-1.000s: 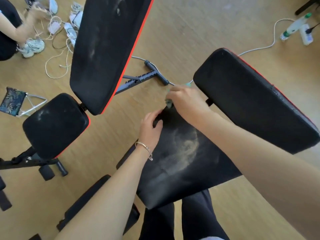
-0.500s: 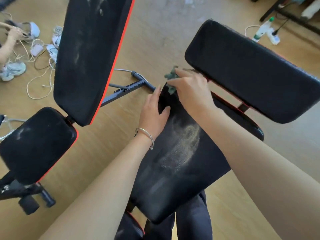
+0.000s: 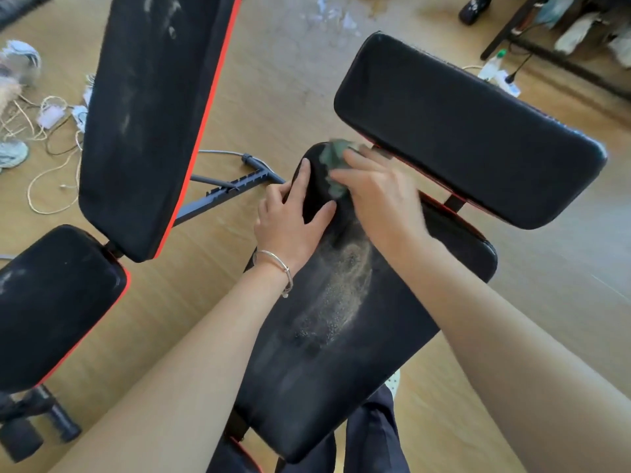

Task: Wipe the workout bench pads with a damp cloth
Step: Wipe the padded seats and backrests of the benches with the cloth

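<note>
At far narrow end of long black padded seat pad [image 3: 341, 387], right hand [image 3: 379, 196] clutches crumpled dark-green cloth [image 3: 336, 165] under its fingers, pressed onto pad top. Beside it, left hand [image 3: 290, 216], fingers straight and holding nothing, braces pad's left edge, thumb on top. Pale gritty dust smear [image 3: 341, 285] runs along pad's long axis, from right hand back toward person's body; right hand nearer. Next stroke likely pulls bodyward.

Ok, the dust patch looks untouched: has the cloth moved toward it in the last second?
No. The cloth, held by the right hand, stays at the far end of the near pad, beyond the dusty patch, as before.
</note>
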